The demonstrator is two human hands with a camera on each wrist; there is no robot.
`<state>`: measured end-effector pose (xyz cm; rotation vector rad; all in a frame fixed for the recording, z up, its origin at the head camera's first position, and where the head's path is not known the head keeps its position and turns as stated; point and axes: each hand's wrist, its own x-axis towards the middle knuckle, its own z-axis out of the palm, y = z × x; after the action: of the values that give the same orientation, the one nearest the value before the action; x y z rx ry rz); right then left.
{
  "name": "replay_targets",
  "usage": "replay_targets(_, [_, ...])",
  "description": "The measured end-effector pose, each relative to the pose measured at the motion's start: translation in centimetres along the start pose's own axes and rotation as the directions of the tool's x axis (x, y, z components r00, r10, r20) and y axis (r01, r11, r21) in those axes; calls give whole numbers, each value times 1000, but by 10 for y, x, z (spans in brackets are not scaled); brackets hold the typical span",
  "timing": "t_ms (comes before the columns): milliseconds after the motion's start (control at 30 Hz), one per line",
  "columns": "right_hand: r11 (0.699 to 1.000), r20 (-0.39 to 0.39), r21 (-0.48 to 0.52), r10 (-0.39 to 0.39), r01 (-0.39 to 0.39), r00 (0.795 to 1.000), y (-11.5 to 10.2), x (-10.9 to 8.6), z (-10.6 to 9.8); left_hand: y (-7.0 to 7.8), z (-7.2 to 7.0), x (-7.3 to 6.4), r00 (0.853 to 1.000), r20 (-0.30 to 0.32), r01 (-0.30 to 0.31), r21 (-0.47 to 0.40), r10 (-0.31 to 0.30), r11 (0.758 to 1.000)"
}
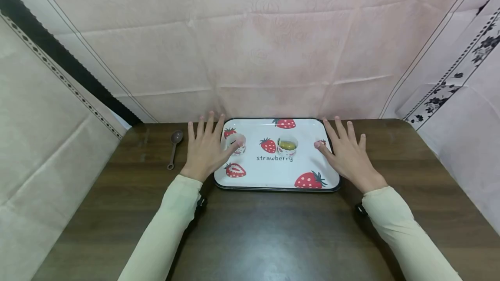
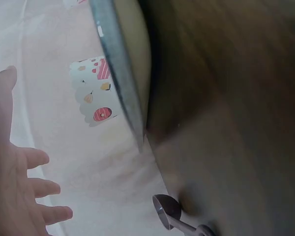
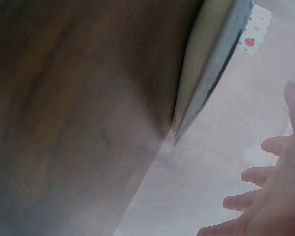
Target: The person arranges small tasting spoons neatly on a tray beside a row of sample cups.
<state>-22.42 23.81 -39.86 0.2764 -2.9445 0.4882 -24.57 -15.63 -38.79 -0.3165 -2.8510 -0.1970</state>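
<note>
A white tray (image 1: 269,174) with a dark rim, strawberry prints and the word "strawberry" lies on the table. On it stand two small patterned paper cups. The right cup (image 1: 286,152) holds something green (image 1: 287,145); the left cup (image 1: 240,149) is partly hidden behind my left thumb, so its contents do not show. My left hand (image 1: 207,148) is spread at the tray's left side, fingers straight. At the opposite side my right hand (image 1: 349,156) is spread likewise, its thumb over the tray. Neither hand grips anything. Both wrist views show the palms beside the tray.
A small dark measuring spoon (image 1: 174,150) lies on the brown wooden table (image 1: 269,233), left of my left hand. Behind the table's far edge hangs a pale pink cloth (image 1: 265,55). Light patterned cloth (image 1: 465,112) stands along the right side.
</note>
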Motion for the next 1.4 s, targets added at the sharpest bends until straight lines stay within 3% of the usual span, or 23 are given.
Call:
replay_targets(367, [999, 34, -30, -16, 17, 999, -6, -10, -3, -3, -3, -7, 999, 42, 28, -130, -22, 991])
replay_targets(933, [998, 31, -48, -38, 40, 999, -25, -30, -13, -1, -15, -29, 997, 73, 45, -245, -28, 969])
replay_targets(1200, [1000, 21, 27, 2, -3, 1000, -27, -44, -10, 0, -13, -40, 991, 117, 99, -310, -65, 946])
replay_targets(1400, [993, 52, 97, 61, -66, 997, -27, -50, -6, 0, -10, -45, 994, 90, 90, -302, -65, 949])
